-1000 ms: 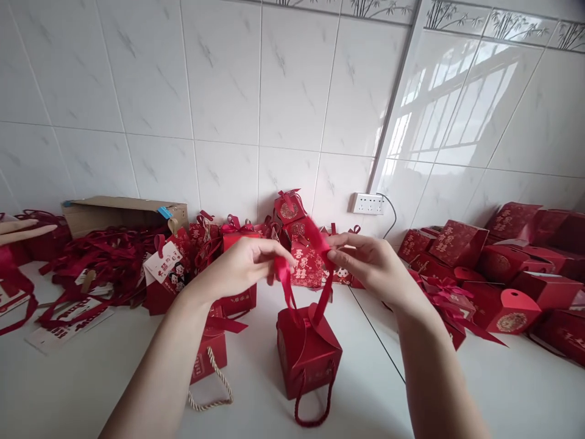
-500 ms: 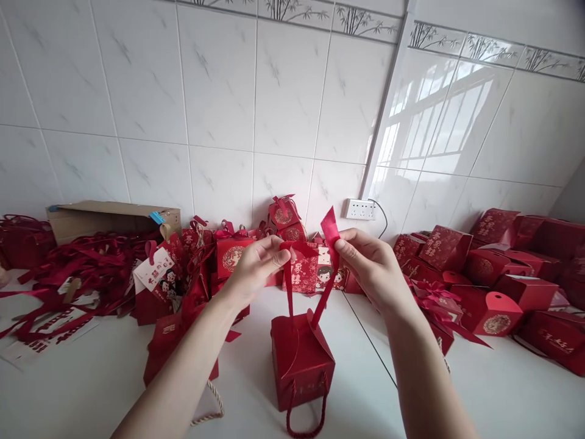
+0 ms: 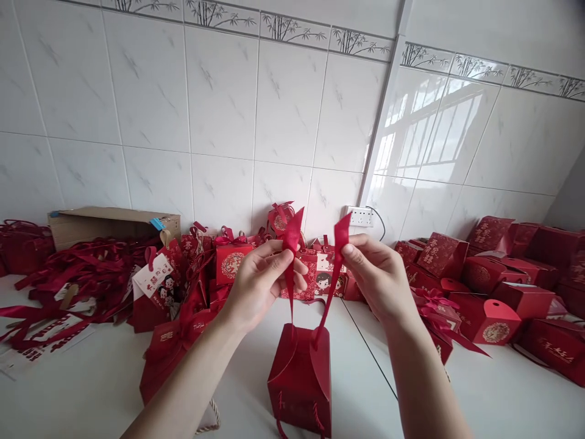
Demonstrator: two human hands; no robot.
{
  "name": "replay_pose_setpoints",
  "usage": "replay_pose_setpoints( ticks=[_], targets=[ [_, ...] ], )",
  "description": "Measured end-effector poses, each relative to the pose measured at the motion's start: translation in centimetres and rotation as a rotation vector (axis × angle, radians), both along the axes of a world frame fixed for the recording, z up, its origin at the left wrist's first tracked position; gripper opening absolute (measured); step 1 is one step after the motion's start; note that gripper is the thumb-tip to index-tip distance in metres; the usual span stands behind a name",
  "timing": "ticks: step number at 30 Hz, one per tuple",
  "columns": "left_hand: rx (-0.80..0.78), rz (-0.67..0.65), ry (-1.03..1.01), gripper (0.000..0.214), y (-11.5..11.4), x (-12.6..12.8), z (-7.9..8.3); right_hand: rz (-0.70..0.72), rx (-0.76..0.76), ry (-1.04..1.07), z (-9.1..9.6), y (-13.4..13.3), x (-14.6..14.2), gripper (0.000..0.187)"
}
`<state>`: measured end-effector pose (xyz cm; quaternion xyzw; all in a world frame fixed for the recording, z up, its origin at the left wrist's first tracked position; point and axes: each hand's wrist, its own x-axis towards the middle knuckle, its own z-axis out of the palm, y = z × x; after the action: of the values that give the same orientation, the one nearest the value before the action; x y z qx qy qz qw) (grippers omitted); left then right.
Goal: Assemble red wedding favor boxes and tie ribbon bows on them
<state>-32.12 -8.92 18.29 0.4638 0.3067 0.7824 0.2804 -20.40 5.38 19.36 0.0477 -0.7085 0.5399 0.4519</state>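
A small red gift box (image 3: pixel 300 381) with a cord handle stands on the white counter (image 3: pixel 82 378) right in front of me. A red ribbon (image 3: pixel 290 286) runs up out of its top in two strands. My left hand (image 3: pixel 260 281) pinches the left strand, whose tip sticks up above my fingers. My right hand (image 3: pixel 379 275) pinches the right strand (image 3: pixel 340 238) the same way. Both strands are pulled straight up and held a little apart.
Several red gift boxes (image 3: pixel 496 283) crowd the right side of the counter. More boxes (image 3: pixel 231 259) line the tiled back wall. A pile of loose red ribbons (image 3: pixel 68 274) and an open cardboard box (image 3: pixel 109 222) lie at the left. A wall socket (image 3: pixel 360 216) sits behind.
Both hands have lifted and parted, so the crossed ribbon ends now stand up as two separate strands. The view has tilted up and the box sits lower in it.
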Motion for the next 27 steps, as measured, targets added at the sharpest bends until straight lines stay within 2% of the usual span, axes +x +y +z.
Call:
replay_pose_setpoints(
  ticks=[4, 10, 14, 18, 20, 23, 27],
  targets=[
    [0.004, -0.026, -0.003, 0.018, -0.4, 0.3, 0.4, 0.112, -0.087, 0.024, -0.2, -0.1, -0.4, 0.015],
    [-0.128, 0.08, 0.019, 0.015, 0.1, -0.1, 0.1, 0.237, -0.146, -0.046, -0.1, -0.6, -0.6, 0.015],
    [-0.122, 0.049, 0.105, 0.015, 0.1, 0.4, 0.2, 0.281, -0.121, -0.009, -0.1, -0.9, -0.4, 0.01],
    [-0.111, 0.143, 0.183, 0.016, 0.0, 1.1, 0.2, 0.312, -0.077, 0.0, -0.2, -1.5, -0.3, 0.008],
    [-0.112, 0.206, 0.235, 0.015, -0.1, 1.4, 0.3, 0.27, -0.028, 0.016, -0.2, -2.0, -0.2, 0.008],
    [-0.127, 0.287, 0.29, 0.007, -0.5, 2.2, 0.7, 0.123, 0.089, 0.058, -0.2, -2.9, -0.1, 0.007],
    [-0.17, 0.294, 0.365, 0.012, -1.4, 3.1, 1.1, -0.054, 0.223, 0.097, -0.3, -3.8, 0.2, 0.004]
  ],
)
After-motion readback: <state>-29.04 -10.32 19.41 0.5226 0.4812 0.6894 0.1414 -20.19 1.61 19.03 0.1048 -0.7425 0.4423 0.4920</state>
